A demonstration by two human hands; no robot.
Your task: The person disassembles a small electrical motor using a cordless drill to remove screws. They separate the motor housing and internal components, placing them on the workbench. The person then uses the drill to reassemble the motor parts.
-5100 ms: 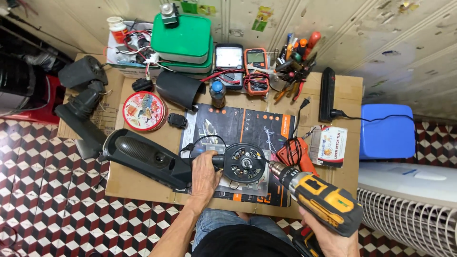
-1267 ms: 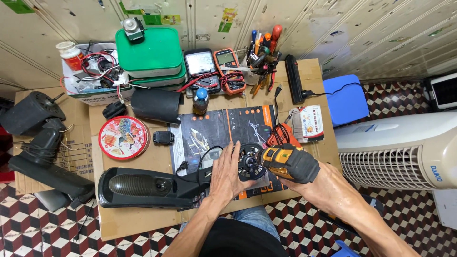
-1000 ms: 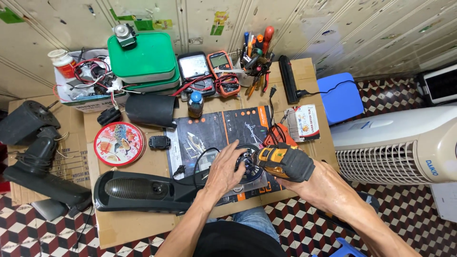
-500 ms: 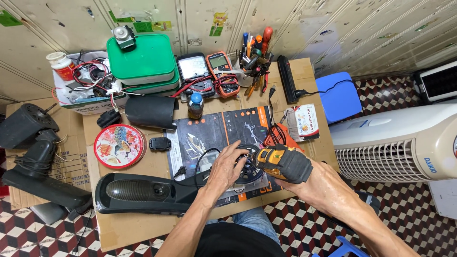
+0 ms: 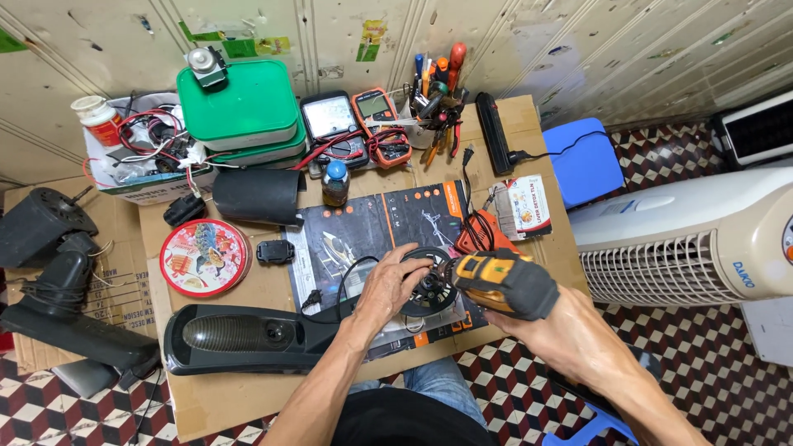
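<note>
My right hand grips a yellow and black cordless drill, its nose pointed left at a round black motor part lying on a dark printed mat. My left hand rests on the left side of that round part, fingers spread over it. A thin black cable runs from the part across the mat. A long black plastic housing lies along the table's front edge, just left of my left forearm.
On the cardboard-covered table are a round red tin, a black cylinder, a small bottle, green boxes, two multimeters and a tool cup. A white tower fan lies right; a blue stool stands behind it.
Five seconds ago the drill was held lower right, away from the part. It came up against the part, and over the last second both hands have stayed nearly still.
</note>
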